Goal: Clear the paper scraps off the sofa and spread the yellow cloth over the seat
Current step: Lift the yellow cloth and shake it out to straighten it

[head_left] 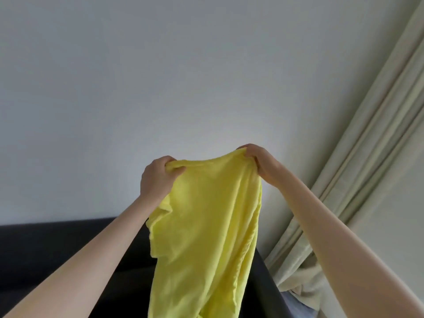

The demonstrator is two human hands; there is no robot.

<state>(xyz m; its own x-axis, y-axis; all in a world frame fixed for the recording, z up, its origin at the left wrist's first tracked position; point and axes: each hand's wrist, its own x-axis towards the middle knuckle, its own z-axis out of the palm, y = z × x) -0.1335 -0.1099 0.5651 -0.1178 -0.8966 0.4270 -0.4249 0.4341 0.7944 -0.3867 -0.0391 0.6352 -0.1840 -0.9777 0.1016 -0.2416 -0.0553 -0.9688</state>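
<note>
We are seeing soft, matt yellow cloth [206,226] bunching under our fingers [174,171], the sofa [57,244] below looking dark and matt.

Single head view, facing forward, perhaps tilted upward, wall [160,88] near

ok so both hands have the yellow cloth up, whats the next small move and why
Probably draw the hands apart: the left hand and right hand pinch the yellow cloth close together along its top edge, so it hangs narrow and bunched above the dark sofa.

Bare forearms, no sleeves; left grip [158,177], right grip [263,164] ungloved.
</note>
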